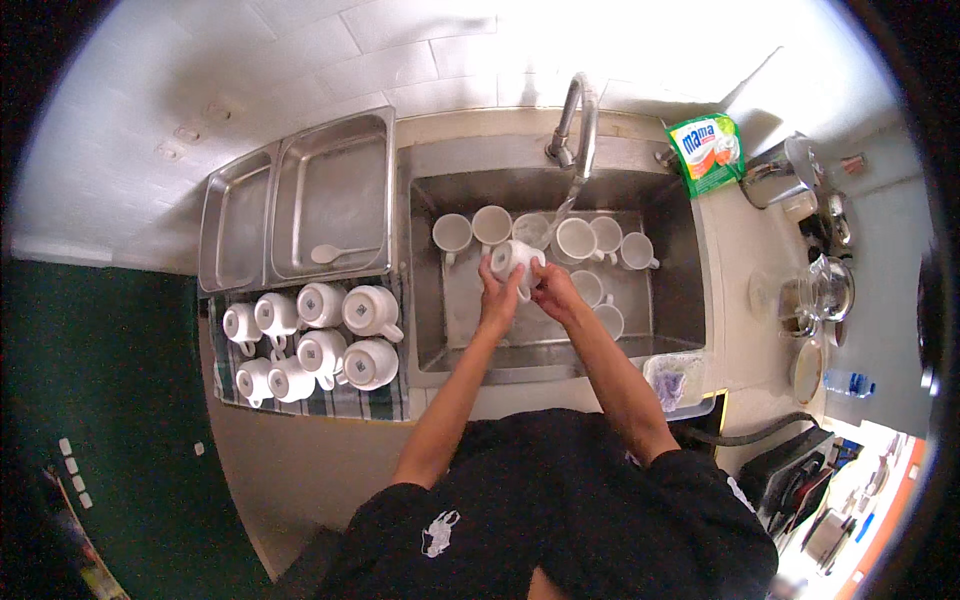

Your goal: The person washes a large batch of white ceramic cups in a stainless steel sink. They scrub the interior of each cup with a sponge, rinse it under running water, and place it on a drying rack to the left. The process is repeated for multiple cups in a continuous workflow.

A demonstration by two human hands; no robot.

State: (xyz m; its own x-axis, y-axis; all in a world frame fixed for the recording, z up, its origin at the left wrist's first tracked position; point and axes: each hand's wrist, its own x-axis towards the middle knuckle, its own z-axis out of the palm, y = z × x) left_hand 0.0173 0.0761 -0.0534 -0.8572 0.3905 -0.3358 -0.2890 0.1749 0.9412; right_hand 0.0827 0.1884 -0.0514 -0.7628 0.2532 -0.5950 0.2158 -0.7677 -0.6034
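Observation:
My left hand [500, 296] and my right hand [555, 291] hold a white ceramic mug [512, 259] between them, tilted, over the stainless steel sink [465, 360]. Several white mugs [452, 234] stand in the sink, mostly in a row near its back, with their mouths up. Water runs from the curved metal faucet [588, 124] just beyond my hands, down among the mugs. To the left, several white mugs [370, 310] rest upside down on a striped cloth [380, 405].
Steel trays [334, 187], one with a white spoon [345, 253], lie at the back left. A green detergent pouch [705, 155] stands right of the faucet. A plastic container [701, 382] with a purple scouring pad [669, 388] sits by the sink's near right corner. Glassware [817, 289] stands farther right.

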